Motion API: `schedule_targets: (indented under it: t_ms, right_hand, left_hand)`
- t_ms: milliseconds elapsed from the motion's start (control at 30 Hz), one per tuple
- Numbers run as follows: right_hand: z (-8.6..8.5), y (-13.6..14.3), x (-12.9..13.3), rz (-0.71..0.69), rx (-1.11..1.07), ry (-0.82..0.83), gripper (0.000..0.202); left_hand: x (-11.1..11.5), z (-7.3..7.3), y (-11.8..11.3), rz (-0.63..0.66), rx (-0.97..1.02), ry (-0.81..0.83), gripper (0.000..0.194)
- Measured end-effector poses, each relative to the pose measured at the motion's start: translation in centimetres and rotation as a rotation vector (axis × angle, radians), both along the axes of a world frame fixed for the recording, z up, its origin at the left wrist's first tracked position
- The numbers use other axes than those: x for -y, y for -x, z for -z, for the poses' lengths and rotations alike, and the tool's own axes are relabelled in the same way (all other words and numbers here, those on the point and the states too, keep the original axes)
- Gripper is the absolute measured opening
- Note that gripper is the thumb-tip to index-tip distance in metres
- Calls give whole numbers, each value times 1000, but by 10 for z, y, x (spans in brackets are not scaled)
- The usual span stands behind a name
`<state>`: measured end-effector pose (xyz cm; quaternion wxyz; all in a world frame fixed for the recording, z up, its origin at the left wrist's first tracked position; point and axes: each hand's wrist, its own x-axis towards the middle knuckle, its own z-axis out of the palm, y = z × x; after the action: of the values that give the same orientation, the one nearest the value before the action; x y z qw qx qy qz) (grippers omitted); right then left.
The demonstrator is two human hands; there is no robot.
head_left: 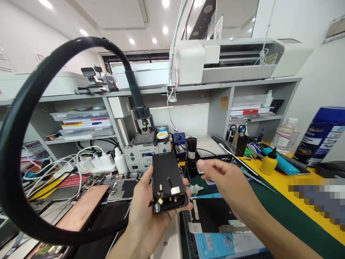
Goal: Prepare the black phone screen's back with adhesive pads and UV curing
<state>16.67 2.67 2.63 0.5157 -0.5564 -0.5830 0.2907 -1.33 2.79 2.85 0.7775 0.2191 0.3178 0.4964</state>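
In the middle of the view my left hand (147, 214) is wrapped round a black phone screen assembly (165, 172), held tilted with its inner side toward me. Flex cables, a white patch and a yellow tab show near its lower end. To the right of it, apart from the screen, hovers my right hand (226, 183), its fingers curled in and the fingertips close together. Whether something small is between them is hidden. Below this hand lies a black sheet (211, 214) with pale strips, beside a blue packet (215, 244).
A thick black hose (16, 144) loops across the left side to a grey station (147, 154). Phone parts, including a pink panel (83, 207), lie at left. A black cylinder (192, 153), yellow bottle (268, 162) and clear bottle (285, 136) stand toward the right.
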Motion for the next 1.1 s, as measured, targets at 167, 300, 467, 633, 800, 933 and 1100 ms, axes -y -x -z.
schedule_targets:
  t_ms: [167, 300, 467, 633, 800, 933, 1100]
  right_hand:
    - [14, -15, -34, 163, 184, -95, 25]
    - [24, -15, -70, 135, 401, -24, 28]
    - [27, -8, -94, 12, 610, 46, 22]
    - [24, -4, -92, 22, 673, 10, 22]
    - [12, -7, -67, 88, 587, -121, 23]
    - [-4, -7, -23, 190, 401, -247, 32]
    - [-13, -14, 27, 547, 378, -316, 37]
  left_hand:
    - [-8, 3, 9, 110, 160, -27, 58]
    - [-13, 7, 14, 134, 239, 15, 51]
    - [-13, 7, 25, 125, 344, 69, 47]
    - [-15, 5, 28, 156, 357, 53, 42]
    - [-11, 3, 24, 124, 299, -19, 43]
    - [-9, 3, 21, 90, 253, -68, 50]
    - [-16, 5, 20, 130, 248, 25, 51]
